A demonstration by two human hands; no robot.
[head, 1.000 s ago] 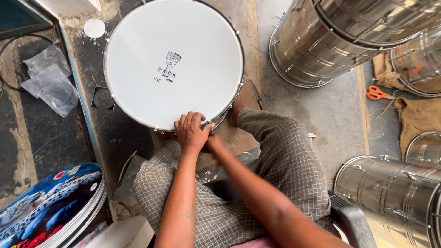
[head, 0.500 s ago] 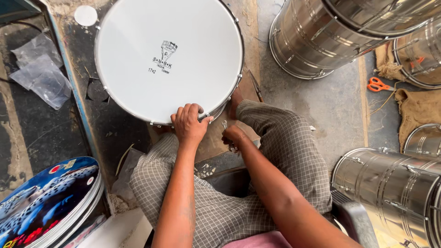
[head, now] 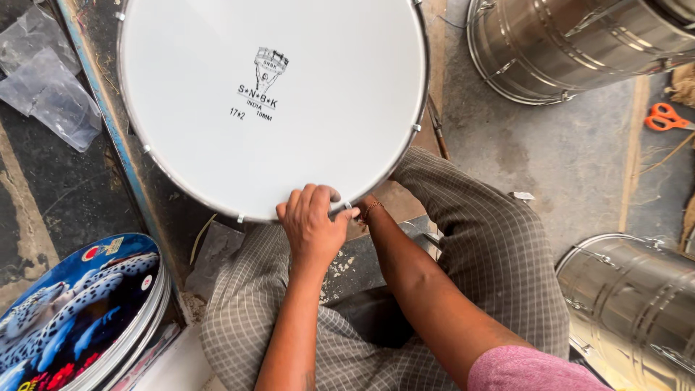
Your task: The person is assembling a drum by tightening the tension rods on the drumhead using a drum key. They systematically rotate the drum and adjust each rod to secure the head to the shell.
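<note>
Fingers (head: 318, 199) of your left hand (head: 313, 228) curl over the near rim of the white drum (head: 268, 101), gripping the metal hoop; the drum lies flat on the floor between your knees. Your right hand (head: 367, 210) is mostly hidden behind the left at the same rim, so its grip cannot be told. Steel drum shells (head: 572, 43) lie to the right, orange scissors (head: 670, 117) beyond, printed drumheads (head: 72, 311) at lower left.

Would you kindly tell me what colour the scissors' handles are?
Orange; the scissors lie on the floor at the right edge of the head view.
</note>
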